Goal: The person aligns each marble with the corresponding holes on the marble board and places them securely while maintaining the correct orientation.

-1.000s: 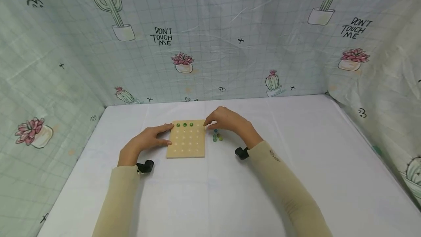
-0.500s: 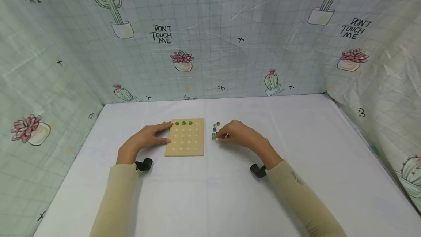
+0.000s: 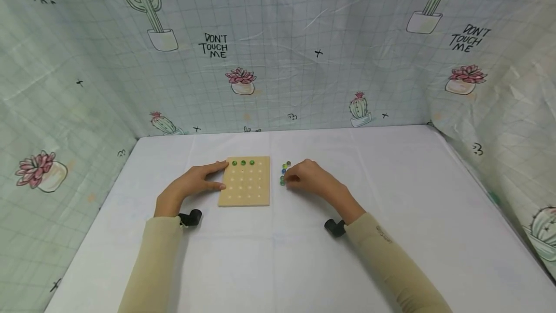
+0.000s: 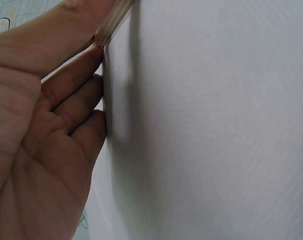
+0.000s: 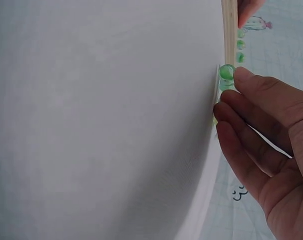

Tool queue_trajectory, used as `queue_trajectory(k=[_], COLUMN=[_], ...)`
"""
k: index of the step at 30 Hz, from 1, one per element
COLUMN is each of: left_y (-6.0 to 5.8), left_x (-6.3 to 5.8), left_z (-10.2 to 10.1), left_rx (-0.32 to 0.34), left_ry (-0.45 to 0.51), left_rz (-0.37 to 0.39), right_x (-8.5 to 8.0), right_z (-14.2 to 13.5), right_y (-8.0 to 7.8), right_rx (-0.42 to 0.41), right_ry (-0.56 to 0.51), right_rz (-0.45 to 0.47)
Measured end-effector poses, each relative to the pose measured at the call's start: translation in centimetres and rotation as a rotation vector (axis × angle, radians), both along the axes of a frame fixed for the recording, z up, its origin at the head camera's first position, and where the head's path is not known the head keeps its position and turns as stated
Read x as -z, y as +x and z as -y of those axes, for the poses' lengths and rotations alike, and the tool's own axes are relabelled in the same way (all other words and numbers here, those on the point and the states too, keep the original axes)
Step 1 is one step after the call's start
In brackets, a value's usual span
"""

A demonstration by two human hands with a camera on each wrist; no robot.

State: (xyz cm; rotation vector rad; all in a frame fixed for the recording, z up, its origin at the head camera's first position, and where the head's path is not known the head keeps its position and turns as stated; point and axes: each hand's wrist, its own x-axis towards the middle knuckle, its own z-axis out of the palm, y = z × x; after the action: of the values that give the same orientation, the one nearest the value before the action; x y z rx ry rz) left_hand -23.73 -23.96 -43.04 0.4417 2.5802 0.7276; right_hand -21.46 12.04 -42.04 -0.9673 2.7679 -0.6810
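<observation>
A square wooden board point(image 3: 247, 185) with rows of small hollows lies flat on the table, green marbles point(image 3: 243, 163) filling part of its far row. My left hand point(image 3: 188, 187) rests against the board's left side, index finger by the far corner and thumb lower down. Right of the board, several loose glass marbles point(image 3: 284, 171) in green, blue and yellowish tones lie in an uneven line. My right hand point(image 3: 310, 176) is over them, fingers loosely bent. In the right wrist view the thumb is beside a green marble point(image 5: 226, 72); a gap shows between thumb and fingertips.
The white-covered table point(image 3: 278, 260) runs up to a cactus-print cloth point(image 3: 278, 62) at the back and both sides. Small black cameras point(image 3: 334, 227) are strapped at the wrists.
My right hand has come from the board's far right corner back to the loose marbles on the right, and these lie more spread out to view. The left hand stays at the board.
</observation>
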Motion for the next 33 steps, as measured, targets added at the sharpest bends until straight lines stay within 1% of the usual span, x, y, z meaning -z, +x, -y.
queue_trajectory(k=[8, 13, 17, 27, 33], left_y=[-0.1, -0.1, 0.0, -0.2, -0.1], left_x=[0.0, 0.1, 0.1, 0.3, 0.2], left_z=[0.1, 0.2, 0.1, 0.4, 0.4], left_rx=[0.0, -0.001, 0.003, -0.002, -0.006], left_ry=[-0.001, -0.002, 0.0, 0.028, 0.029], left_rz=[-0.006, -0.005, -0.006, -0.004, 0.005], right_x=[0.1, 0.2, 0.4, 0.7, 0.5], right_z=[0.8, 1.1, 1.3, 1.4, 1.5], right_y=[-0.8, -1.5, -1.8, -2.0, -2.1], right_rx=[-0.024, -0.068, -0.096, -0.056, -0.044], right_ry=[0.015, 0.046, 0.044, 0.01, 0.019], right_rz=[0.021, 0.004, -0.013, 0.015, 0.03])
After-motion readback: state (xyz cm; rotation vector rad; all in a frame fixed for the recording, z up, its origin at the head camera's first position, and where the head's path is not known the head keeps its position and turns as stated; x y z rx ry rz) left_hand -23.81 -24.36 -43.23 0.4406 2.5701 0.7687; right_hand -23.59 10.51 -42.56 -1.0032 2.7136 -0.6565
